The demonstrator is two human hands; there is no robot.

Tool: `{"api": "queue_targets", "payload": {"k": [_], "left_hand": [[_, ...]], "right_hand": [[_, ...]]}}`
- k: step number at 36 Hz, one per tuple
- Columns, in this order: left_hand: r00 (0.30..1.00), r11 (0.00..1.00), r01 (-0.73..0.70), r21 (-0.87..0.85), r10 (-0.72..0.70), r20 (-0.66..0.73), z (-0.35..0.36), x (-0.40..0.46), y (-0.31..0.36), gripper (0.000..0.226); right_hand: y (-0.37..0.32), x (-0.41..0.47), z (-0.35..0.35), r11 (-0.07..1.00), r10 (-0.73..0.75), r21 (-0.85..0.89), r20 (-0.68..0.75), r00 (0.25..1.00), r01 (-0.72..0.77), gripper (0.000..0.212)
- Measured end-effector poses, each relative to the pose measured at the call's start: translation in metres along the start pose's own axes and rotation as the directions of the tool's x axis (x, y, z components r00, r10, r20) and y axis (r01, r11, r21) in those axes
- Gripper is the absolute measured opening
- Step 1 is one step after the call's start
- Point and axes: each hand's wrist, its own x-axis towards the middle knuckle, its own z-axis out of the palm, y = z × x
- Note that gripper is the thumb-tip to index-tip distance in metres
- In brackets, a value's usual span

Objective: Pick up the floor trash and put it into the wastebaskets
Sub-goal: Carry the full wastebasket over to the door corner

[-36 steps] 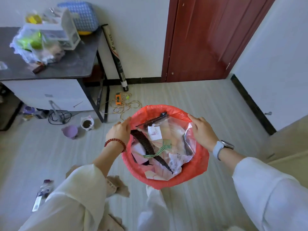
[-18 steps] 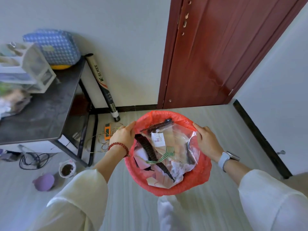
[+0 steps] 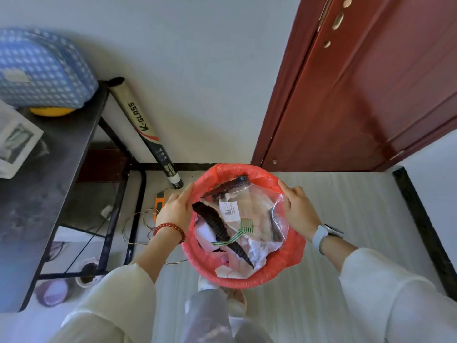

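Trash fills the red-lined wastebasket.

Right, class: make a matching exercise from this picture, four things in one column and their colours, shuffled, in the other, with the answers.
Things:
1. bin liner
2. bracelet
3. door
4. bag

Colours:
A. blue and white check
B. dark red beads
C. orange-red
D. reddish brown

Pairs: 1-C, 2-B, 3-D, 4-A

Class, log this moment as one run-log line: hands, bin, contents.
left hand: holds bin rim | right hand: holds bin rim | bin: red liner, carried | contents: clear bag, dark strips, paper scraps
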Motion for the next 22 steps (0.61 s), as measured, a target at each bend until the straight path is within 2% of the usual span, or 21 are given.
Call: {"api": "queue_targets", "payload": {"k": [10, 16, 22], "left_hand": [[0.989, 0.996, 0.09, 0.006, -0.09, 0.119, 0.037, 0.159, -0.014, 0.045], [0.973, 0.988, 0.153, -0.004, -0.15, 0.175, 0.111, 0.265, -0.047, 0.057], [0.968, 0.98, 0.193, -0.051, -0.182, 0.171, 0.198, 0.351, -0.091, 0.058]], "right_hand": [[0.016, 0.15, 0.054, 0.998, 0.065, -0.015, 0.079, 0.995, -0.064, 0.047], [0.056, 0.253, 0.135, 0.995, 0.098, -0.019, 0.138, 0.986, -0.096, 0.051], [0.117, 0.329, 0.23, 0.995, 0.09, 0.023, 0.176, 0.98, -0.096, 0.058]]}}
